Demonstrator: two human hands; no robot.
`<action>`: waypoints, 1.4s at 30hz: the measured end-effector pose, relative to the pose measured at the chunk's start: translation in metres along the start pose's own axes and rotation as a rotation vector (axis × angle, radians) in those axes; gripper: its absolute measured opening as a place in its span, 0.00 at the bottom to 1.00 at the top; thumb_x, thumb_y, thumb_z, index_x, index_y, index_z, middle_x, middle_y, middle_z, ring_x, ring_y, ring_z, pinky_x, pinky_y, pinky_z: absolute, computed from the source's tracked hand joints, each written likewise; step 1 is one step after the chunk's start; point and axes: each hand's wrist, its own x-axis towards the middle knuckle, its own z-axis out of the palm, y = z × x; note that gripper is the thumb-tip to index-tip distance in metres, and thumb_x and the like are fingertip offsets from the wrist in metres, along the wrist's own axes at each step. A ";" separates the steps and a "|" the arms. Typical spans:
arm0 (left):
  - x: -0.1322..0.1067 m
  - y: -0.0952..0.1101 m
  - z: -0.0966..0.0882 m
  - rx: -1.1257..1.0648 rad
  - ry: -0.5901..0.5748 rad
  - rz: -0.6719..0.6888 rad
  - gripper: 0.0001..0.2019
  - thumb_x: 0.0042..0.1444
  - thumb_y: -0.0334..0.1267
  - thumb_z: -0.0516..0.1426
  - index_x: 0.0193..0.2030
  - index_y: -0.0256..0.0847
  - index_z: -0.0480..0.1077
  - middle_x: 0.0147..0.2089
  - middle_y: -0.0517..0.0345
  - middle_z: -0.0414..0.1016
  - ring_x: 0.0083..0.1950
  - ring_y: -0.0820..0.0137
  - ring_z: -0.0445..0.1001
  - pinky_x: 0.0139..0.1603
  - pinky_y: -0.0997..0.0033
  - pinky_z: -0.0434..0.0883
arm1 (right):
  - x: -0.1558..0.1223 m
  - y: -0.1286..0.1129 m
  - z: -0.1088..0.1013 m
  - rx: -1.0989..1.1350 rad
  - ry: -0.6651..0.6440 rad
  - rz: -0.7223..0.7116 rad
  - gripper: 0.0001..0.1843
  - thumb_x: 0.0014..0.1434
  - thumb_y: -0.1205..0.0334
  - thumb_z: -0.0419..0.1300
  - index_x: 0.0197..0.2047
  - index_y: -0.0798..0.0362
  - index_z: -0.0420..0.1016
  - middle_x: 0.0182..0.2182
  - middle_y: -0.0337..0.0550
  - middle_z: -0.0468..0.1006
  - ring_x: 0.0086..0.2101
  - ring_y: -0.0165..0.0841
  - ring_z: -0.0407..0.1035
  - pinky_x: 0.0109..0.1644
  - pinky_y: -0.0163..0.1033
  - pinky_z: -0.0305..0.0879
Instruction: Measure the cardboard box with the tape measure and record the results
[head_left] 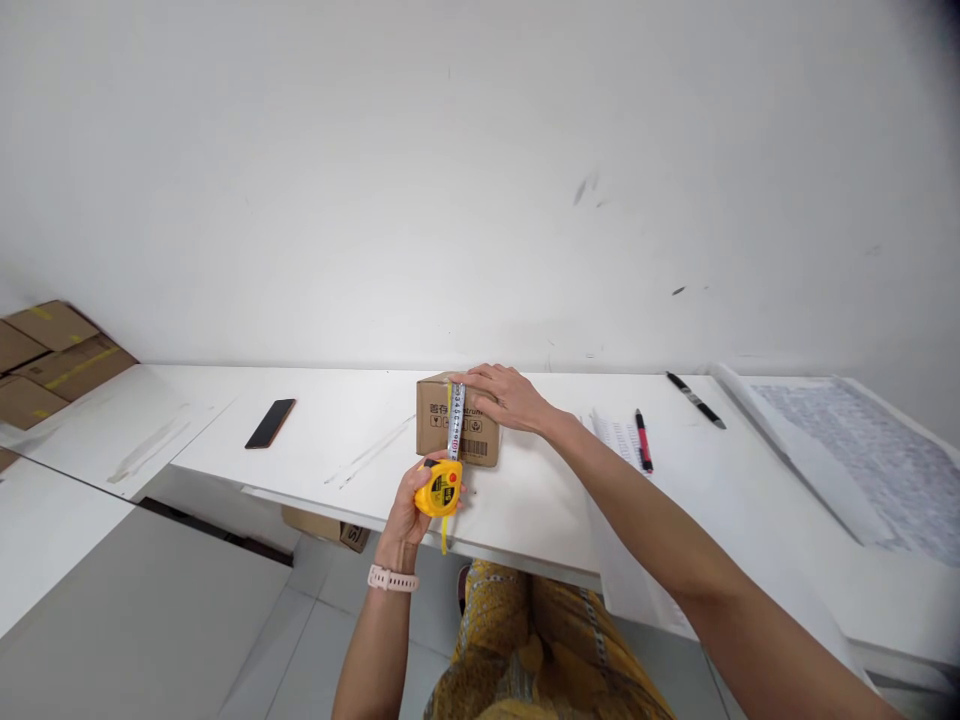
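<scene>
Our left hand (409, 505) grips the yellow tape measure (440, 489) at the table (540, 500) edge; our right hand (504, 397) lies flat on the cardboard box (439, 425). A phone (271, 423) lies left, a red pen (643, 440) right.

A plain white wall (480, 150) with a few dark scuffs rises behind the white table (337, 440). A second white top (90, 440) adjoins the table's left end and carries stacked cardboard (52, 360). Pale floor tiles (300, 640) show beneath the table.
</scene>
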 end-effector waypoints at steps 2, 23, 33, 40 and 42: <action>-0.001 -0.006 0.003 0.027 0.016 0.031 0.27 0.46 0.46 0.68 0.51 0.36 0.71 0.43 0.50 0.77 0.37 0.59 0.79 0.32 0.63 0.77 | 0.002 0.001 0.000 0.012 0.002 0.011 0.28 0.65 0.62 0.49 0.67 0.36 0.63 0.56 0.42 0.73 0.49 0.40 0.67 0.54 0.49 0.62; -0.001 -0.031 -0.008 0.157 0.098 0.084 0.26 0.45 0.42 0.69 0.51 0.39 0.71 0.43 0.53 0.76 0.36 0.66 0.77 0.37 0.65 0.76 | 0.007 0.007 -0.002 0.063 0.017 0.088 0.26 0.67 0.60 0.47 0.65 0.34 0.65 0.56 0.40 0.73 0.50 0.42 0.67 0.53 0.51 0.64; -0.011 -0.029 -0.004 0.082 0.089 0.035 0.29 0.41 0.44 0.70 0.49 0.39 0.71 0.42 0.53 0.75 0.38 0.63 0.78 0.36 0.65 0.77 | 0.000 0.001 -0.002 0.063 0.048 0.126 0.26 0.67 0.57 0.46 0.67 0.41 0.62 0.54 0.44 0.74 0.51 0.43 0.67 0.55 0.52 0.61; -0.070 -0.006 -0.005 0.042 0.099 0.110 0.30 0.40 0.48 0.70 0.51 0.41 0.73 0.51 0.48 0.74 0.42 0.59 0.77 0.39 0.63 0.78 | -0.041 -0.041 0.027 -0.111 0.038 -0.043 0.23 0.67 0.58 0.49 0.62 0.48 0.67 0.59 0.50 0.70 0.58 0.45 0.60 0.60 0.54 0.56; -0.083 -0.002 -0.005 0.097 0.109 0.084 0.32 0.37 0.49 0.71 0.51 0.41 0.74 0.51 0.48 0.75 0.41 0.58 0.77 0.38 0.63 0.78 | -0.056 -0.054 0.040 -0.094 0.029 -0.112 0.23 0.67 0.60 0.49 0.63 0.48 0.67 0.61 0.50 0.69 0.61 0.45 0.58 0.64 0.55 0.52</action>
